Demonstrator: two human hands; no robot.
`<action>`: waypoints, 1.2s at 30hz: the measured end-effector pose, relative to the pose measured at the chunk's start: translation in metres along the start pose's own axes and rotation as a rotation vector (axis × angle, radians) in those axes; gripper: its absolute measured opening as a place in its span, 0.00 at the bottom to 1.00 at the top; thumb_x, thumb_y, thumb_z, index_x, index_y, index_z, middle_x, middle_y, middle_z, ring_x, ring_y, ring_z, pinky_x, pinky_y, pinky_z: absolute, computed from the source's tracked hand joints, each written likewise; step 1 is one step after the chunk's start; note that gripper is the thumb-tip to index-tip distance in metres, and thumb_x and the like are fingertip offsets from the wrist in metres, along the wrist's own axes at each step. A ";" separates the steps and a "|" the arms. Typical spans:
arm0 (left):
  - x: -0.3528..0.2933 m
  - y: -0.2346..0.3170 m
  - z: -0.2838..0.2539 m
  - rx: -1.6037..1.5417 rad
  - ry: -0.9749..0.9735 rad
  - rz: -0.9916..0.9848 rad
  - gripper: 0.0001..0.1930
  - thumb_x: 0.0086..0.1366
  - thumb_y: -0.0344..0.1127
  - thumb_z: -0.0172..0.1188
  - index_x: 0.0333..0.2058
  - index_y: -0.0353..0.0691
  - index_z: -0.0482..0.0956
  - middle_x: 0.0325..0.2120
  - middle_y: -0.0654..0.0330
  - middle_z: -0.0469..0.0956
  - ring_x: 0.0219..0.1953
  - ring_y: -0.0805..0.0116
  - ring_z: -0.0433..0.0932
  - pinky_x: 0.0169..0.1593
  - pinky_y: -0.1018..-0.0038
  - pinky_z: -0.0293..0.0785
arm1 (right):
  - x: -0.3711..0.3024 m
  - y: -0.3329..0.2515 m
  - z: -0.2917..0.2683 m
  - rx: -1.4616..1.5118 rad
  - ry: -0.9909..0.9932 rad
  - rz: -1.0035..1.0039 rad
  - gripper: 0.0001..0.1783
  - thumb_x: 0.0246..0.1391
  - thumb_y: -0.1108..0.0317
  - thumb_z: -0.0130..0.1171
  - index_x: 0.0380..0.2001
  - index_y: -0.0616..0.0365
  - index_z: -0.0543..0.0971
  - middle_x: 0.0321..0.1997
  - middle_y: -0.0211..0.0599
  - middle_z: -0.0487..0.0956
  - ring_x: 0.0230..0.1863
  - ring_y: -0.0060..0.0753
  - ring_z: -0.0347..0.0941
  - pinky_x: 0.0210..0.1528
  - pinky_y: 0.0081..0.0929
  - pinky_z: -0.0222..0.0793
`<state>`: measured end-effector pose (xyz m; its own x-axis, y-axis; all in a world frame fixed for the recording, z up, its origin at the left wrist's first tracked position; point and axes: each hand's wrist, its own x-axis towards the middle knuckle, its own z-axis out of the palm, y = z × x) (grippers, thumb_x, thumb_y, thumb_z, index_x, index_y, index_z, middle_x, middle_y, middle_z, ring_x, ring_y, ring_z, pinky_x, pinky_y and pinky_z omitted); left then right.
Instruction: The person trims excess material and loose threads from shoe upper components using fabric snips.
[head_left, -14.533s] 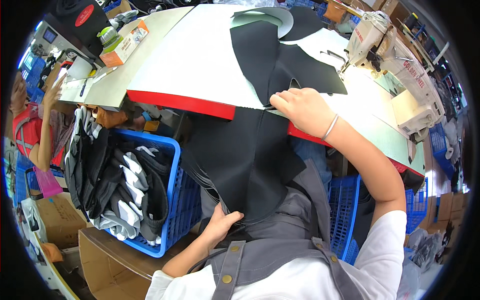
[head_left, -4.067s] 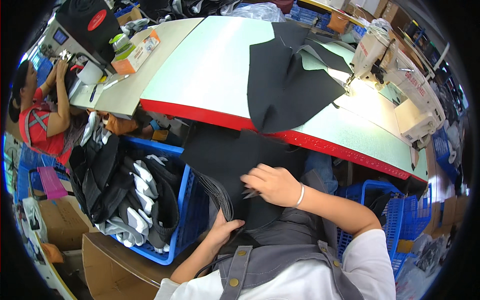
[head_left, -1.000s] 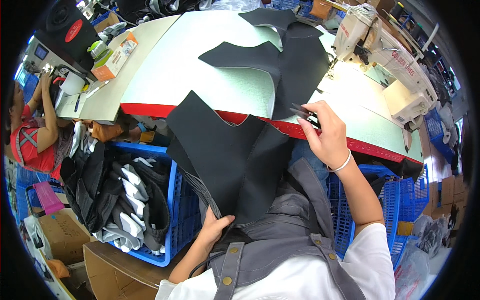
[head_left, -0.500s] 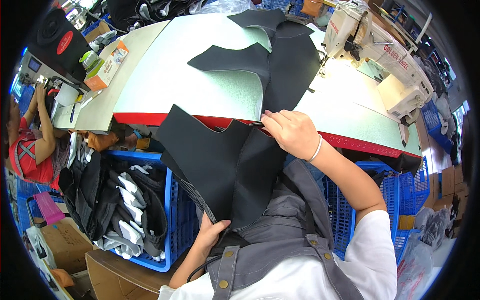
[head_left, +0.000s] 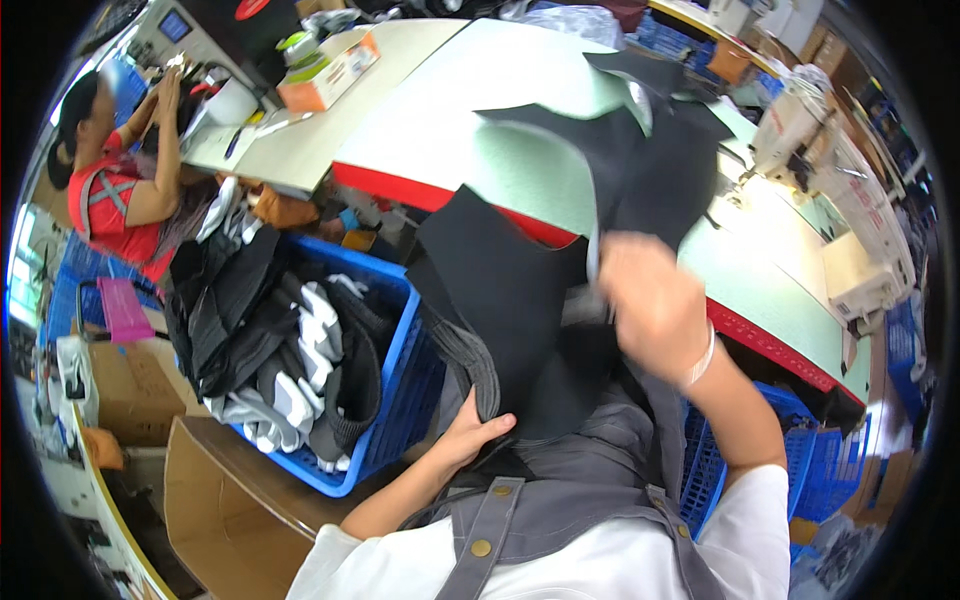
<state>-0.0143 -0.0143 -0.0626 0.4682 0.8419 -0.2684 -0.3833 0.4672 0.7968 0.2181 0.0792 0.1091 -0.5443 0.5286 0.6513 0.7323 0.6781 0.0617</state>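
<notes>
We are holding a stack of black fabric pieces in our lap, at the near edge of the surface, with the stack hanging down from that edge toward our grey apron. Our left hand is gripping the lower rim of the stack, fingers curled up around its layered edges and the thumb lying over the top. Our right hand is hovering over the upper right part of the stack, blurred by motion; it is touching the top piece, but we cannot tell whether its fingers are pinched together or spread. A pale bracelet is sitting on that wrist.

Farther away, more black cut pieces are lying flat on the pale green top of the surface, just beyond the red front edge. To the far right a white sewing machine is standing on the same surface.

To our left, a blue plastic crate is standing on the floor, filled with black and white garments that are spilling over its rim. A brown cardboard box is sitting open just nearer than the crate. Another blue crate is showing below the surface on our right.

At the far left another person in a red top is working with both hands raised at a neighbouring table, near an orange and white carton.
</notes>
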 end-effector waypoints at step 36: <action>-0.004 0.015 0.015 0.041 0.130 -0.132 0.39 0.48 0.21 0.60 0.60 0.33 0.55 0.54 0.54 0.65 0.57 0.63 0.64 0.59 0.71 0.61 | -0.046 0.057 -0.003 -0.326 -0.130 0.062 0.11 0.42 0.69 0.56 0.33 0.54 0.75 0.33 0.28 0.73 0.30 0.25 0.69 0.28 0.22 0.67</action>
<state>-0.0103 -0.0152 -0.0419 0.4044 0.8030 -0.4378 -0.2911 0.5668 0.7707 0.2866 0.0918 0.0848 -0.5268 0.6385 0.5610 0.8464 0.4548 0.2771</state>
